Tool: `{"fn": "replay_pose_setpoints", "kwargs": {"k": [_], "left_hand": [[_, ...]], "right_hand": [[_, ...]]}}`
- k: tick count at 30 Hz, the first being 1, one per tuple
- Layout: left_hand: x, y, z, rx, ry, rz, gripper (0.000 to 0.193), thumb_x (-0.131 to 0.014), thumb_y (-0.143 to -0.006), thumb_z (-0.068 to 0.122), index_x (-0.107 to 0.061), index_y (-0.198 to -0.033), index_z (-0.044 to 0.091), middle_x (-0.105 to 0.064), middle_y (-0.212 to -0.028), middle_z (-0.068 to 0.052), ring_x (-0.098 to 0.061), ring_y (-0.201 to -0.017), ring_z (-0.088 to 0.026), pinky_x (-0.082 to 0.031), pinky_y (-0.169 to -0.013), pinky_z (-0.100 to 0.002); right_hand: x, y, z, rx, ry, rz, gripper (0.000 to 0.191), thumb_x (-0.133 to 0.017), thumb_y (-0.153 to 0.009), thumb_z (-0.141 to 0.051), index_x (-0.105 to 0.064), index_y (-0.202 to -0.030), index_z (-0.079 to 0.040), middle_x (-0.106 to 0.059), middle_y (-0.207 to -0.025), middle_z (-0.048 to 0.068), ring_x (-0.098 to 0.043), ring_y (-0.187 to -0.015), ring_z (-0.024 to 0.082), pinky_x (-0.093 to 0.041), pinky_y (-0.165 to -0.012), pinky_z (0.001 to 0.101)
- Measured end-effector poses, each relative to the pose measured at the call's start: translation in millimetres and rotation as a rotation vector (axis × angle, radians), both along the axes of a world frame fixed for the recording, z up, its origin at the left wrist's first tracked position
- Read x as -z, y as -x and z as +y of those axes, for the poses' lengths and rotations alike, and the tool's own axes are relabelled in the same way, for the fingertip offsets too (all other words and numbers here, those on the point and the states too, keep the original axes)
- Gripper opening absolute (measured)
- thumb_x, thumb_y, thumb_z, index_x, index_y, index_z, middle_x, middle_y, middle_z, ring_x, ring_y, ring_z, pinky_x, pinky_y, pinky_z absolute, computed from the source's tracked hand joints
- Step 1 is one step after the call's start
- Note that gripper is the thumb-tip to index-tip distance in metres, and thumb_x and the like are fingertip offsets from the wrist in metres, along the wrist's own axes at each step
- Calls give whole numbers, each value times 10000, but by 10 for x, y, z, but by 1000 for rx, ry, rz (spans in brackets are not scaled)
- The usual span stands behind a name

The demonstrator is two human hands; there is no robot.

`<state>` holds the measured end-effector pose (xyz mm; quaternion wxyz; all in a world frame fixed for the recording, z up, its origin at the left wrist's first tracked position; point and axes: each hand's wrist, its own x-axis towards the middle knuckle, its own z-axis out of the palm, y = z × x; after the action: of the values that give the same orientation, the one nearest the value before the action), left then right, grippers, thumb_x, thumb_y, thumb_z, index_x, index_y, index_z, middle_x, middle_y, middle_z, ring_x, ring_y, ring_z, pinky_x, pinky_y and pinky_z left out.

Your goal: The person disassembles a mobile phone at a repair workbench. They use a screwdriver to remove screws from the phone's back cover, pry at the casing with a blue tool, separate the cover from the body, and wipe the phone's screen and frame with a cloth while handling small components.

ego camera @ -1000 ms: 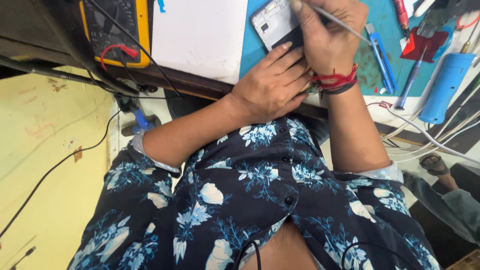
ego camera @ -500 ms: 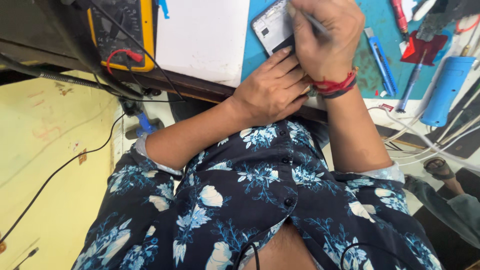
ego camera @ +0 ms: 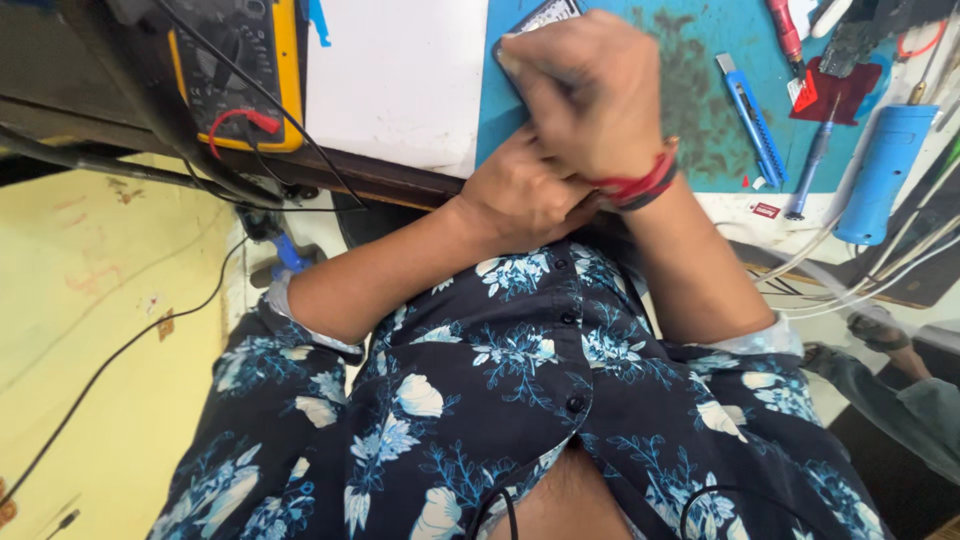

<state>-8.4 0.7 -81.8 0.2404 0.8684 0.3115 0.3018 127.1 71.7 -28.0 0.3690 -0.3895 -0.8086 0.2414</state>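
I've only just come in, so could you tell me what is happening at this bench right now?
A person in a dark floral shirt is working at a bench covered by a teal mat. The right hand, with a red band at the wrist, is closed in a fist over a small flat device near the mat's far edge; whether it holds a tool cannot be seen. The left hand rests just below it. A yellow multimeter, a white sheet and a blue utility knife lie untouched nearby.

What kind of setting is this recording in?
Most likely an electronics repair bench. A yellow multimeter with leads sits at the bench edge, a small flat device lies on a teal work mat under the right hand, and a blue utility knife lies nearby.
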Motion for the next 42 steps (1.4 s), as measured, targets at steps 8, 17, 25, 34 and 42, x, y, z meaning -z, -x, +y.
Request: {"fn": "replay_pose_setpoints", "kwargs": {"k": [8, 17, 25, 34, 42], "left_hand": [[43, 16, 12, 17, -50, -5, 265, -781, -967, 240, -741, -1180, 87, -700, -1097, -100, -652, -1147, -259, -436, -1147, -451], [-92, 34, 36, -56, -71, -43, 385, -785, -905, 255, -699, -1196, 18, -657, -1299, -142, -599, -1296, -333, -371, -1195, -478], [-279, 205, 60, -221, 56, -273, 391, -819, -987, 258, -675, -1274, 33, -613, -1379, -92, -601, -1292, -283, -450, -1138, -442], [-263, 356, 128, 65, -87, -98, 197, -785, -1037, 229, -729, -1151, 79, -694, -1317, -72, -689, -1136, -210, -465, -988, -411], [-228, 161, 123, -75, -65, 18, 515, -779, -980, 454, -736, -1227, 4, -644, -1373, -159, -561, -1322, -320, -366, -1157, -497]], "right_hand": [[97, 14, -26, 88, -50, -156, 187, -762, -897, 39, -770, -1064, -44, -737, -942, 117, -703, -843, 324, -548, -745, 406], [181, -366, -60, 144, 525, 286, 92, -777, -1012, -24, -760, -1101, -13, -776, -1018, 105, -741, -880, 165, -593, -847, 285], [69, -674, -677, 328, 666, 602, 183, -760, -1034, -9, -638, -1169, 11, -750, -1091, 138, -730, -983, 164, -606, -907, 290], [130, -804, -1306, 291, 754, 612, 172, -771, -978, -5, -709, -1136, 15, -745, -1073, 100, -696, -926, 113, -554, -862, 243], [45, -912, -1208, 368, 35, -196, 219, -785, -951, 70, -739, -1150, -10, -757, -1135, 136, -722, -954, 300, -547, -826, 342]]}}
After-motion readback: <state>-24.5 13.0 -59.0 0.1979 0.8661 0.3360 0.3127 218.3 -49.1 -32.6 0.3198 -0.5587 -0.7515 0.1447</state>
